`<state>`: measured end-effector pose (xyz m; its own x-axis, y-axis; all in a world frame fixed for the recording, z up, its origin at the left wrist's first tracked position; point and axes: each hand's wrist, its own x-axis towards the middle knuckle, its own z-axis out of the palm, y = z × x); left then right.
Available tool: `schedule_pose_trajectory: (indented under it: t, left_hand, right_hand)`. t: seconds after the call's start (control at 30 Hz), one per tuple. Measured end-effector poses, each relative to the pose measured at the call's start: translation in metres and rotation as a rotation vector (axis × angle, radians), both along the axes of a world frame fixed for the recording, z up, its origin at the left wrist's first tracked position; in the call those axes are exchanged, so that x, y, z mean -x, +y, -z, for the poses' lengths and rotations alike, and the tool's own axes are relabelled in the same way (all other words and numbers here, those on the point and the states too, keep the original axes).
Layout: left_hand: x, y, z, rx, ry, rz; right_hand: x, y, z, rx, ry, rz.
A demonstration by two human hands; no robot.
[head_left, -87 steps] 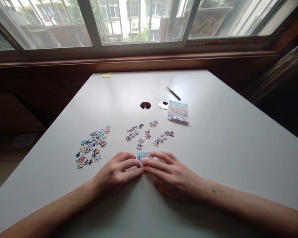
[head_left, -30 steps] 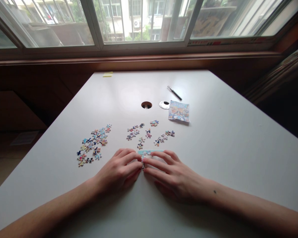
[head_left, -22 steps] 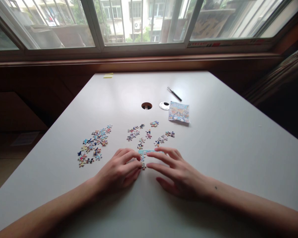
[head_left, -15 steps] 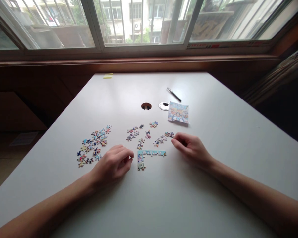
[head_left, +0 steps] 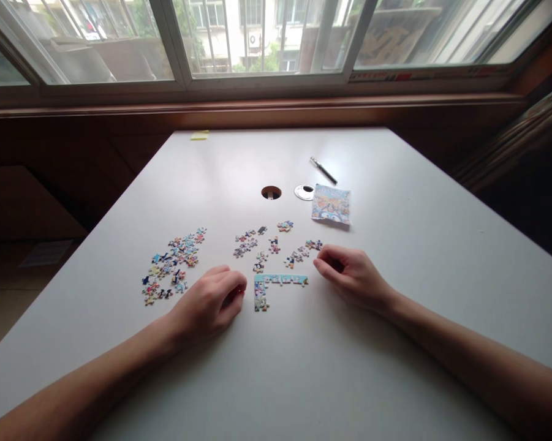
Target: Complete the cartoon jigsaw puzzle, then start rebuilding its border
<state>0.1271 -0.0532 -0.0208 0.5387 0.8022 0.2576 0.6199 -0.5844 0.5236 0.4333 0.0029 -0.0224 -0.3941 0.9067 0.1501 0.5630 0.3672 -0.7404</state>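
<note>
A partly joined jigsaw corner lies between my hands, with a light-blue strip along its top and a short column down its left side. Just left of it, my left hand rests on the table, fingers curled and thumb close to the index finger. A small reddish speck shows between those fingers, too small to name. My right hand is to the right of the corner, curled with thumb and index together; anything held there is hidden. Near its fingertips is a small row of puzzle pieces.
A large spread of loose puzzle pieces lies to the left. Smaller clusters sit behind the joined corner. Farther back are a picture packet, a pen, a round cable hole and its metal cover.
The view has tipped down slightly, so the table and pieces appear a little higher. My right hand has shifted slightly left; my left hand is almost still.
</note>
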Motion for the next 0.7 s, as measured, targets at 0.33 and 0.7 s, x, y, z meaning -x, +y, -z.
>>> schedule_pose_trajectory:
  t: [0.33,0.7]
  left_hand:
    - [0.001,-0.0005,0.0009,0.009,0.029,0.006]
    - [0.0016,-0.0009,0.0011,0.024,0.055,0.019]
  right_hand:
    - [-0.0002,0.0001,0.0009,0.006,-0.007,-0.01]
    - [-0.0001,0.0009,0.0017,0.009,-0.005,-0.008]
